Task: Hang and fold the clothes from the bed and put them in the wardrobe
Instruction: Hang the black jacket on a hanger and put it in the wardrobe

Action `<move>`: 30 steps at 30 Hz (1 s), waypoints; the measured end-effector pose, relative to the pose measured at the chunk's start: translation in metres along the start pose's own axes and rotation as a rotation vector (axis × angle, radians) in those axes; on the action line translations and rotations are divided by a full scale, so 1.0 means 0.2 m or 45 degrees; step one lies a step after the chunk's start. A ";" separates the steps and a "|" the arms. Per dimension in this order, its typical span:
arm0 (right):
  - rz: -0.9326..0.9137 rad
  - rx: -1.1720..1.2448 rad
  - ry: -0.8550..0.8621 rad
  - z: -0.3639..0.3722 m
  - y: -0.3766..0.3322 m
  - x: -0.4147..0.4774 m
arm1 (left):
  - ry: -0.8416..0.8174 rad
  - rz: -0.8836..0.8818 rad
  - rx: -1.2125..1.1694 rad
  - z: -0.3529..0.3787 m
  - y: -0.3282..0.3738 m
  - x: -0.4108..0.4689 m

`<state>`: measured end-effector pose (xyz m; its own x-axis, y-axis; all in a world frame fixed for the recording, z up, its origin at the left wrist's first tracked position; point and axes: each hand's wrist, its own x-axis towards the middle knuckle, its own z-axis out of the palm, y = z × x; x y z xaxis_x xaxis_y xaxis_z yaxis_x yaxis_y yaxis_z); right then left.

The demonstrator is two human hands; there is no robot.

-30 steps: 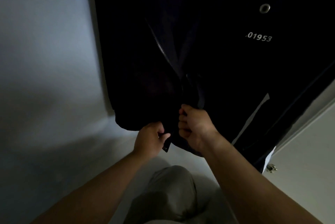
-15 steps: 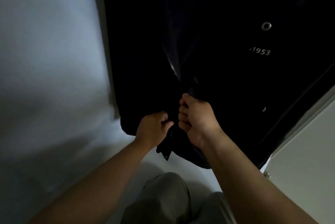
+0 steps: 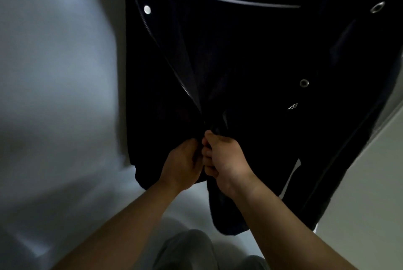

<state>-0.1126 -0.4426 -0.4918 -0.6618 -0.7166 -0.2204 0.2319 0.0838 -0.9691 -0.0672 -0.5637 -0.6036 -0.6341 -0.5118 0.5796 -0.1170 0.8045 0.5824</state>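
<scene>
A dark jacket [image 3: 250,55] with a metal zip, silver snaps and small white print hangs in front of me and fills the upper middle of the view. Its front is open above my hands, with the zip teeth running down to them. My left hand [image 3: 181,163] grips the left front edge near the hem. My right hand [image 3: 222,158] pinches the right front edge beside it, and the two hands touch. The zip's bottom end is hidden behind my fingers. What the jacket hangs from is out of view.
A pale wall [image 3: 54,73] stands to the left of the jacket. A light panel with a straight edge [image 3: 375,171] runs along the right. My grey trouser legs [image 3: 187,250] show at the bottom, over a pale floor.
My hands have drawn together until they touch at the jacket's lower front. The view has tilted up, so more of the jacket's upper part and another snap show.
</scene>
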 end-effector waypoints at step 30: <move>-0.153 0.092 -0.136 -0.06 -0.36 -0.12 | 0.325 0.434 0.411 -0.26 0.32 0.22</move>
<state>-0.1227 -0.4224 -0.4180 -0.6094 -0.7881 -0.0865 0.2089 -0.0544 -0.9764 -0.0625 -0.5512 -0.5117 -0.4760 -0.2297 0.8490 -0.1913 0.9692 0.1550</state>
